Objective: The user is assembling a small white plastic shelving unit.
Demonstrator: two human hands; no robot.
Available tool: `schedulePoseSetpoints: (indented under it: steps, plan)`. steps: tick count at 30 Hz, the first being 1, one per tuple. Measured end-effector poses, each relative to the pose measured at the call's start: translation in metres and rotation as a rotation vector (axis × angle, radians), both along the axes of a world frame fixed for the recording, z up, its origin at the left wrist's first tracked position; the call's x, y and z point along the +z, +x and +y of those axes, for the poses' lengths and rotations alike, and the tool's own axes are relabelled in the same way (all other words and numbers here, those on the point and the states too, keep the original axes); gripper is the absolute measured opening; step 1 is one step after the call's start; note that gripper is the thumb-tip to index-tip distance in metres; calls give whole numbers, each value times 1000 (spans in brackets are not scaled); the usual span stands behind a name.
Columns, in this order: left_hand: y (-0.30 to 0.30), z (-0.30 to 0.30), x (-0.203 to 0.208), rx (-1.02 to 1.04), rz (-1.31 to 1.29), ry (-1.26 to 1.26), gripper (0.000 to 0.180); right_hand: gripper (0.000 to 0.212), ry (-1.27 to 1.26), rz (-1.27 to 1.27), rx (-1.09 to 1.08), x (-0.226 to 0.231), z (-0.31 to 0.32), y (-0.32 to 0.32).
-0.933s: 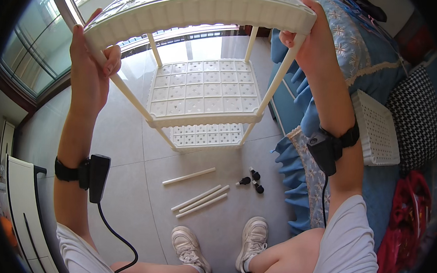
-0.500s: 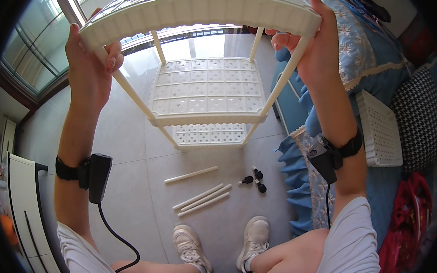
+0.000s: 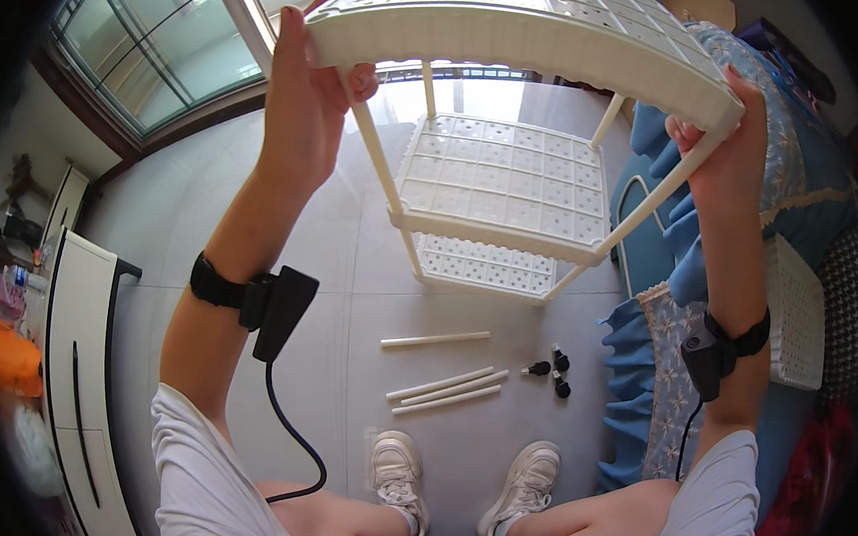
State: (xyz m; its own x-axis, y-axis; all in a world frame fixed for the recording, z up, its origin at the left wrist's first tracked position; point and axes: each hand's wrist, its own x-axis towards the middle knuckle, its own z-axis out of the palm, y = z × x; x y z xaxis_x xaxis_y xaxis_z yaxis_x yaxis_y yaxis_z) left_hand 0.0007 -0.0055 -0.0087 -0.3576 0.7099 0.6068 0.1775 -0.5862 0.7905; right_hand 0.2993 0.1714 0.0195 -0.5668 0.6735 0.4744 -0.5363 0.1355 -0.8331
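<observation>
A cream plastic shelf rack (image 3: 522, 38) stands in front of me, with a top tier, a middle tier (image 3: 503, 179) and a lower tier (image 3: 483, 268) joined by round poles. My left hand (image 3: 306, 103) grips the near left corner of the top tier, its fingers curled beneath around the pole. At the near right corner my right hand (image 3: 732, 139) is closed the same way, thumb over the rim. Several loose white tubes (image 3: 446, 387) lie on the floor between the rack and my shoes. Beside them are black casters (image 3: 560, 374) with metal stems.
On the right a bed with blue bedding (image 3: 637, 408) carries another cream perforated tray (image 3: 795, 310). A white drawer cabinet (image 3: 84, 375) stands on the left, with a glass door (image 3: 158, 45) at the far left. My shoes (image 3: 398, 477) rest on the grey tiles.
The view has swung left, so everything sits farther right in the picture. Both hands keep their hold on the rack's top corners; the tubes and casters lie as before.
</observation>
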Motion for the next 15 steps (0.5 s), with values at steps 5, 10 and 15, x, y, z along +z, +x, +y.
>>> schedulePoseSetpoints:
  steps: [5, 10, 15]
  plan:
    - [2, -21, -13, 90, 233, 16, 64, 21, -273, 141, -153, -5, -18, -12]
    - [17, 3, -11, -82, -57, 38, 86, 24, -238, 145, -349, -31, 47, 21]
    - [5, 5, -16, -157, -198, 54, 97, 29, 4, 7, -472, -38, 35, 12]
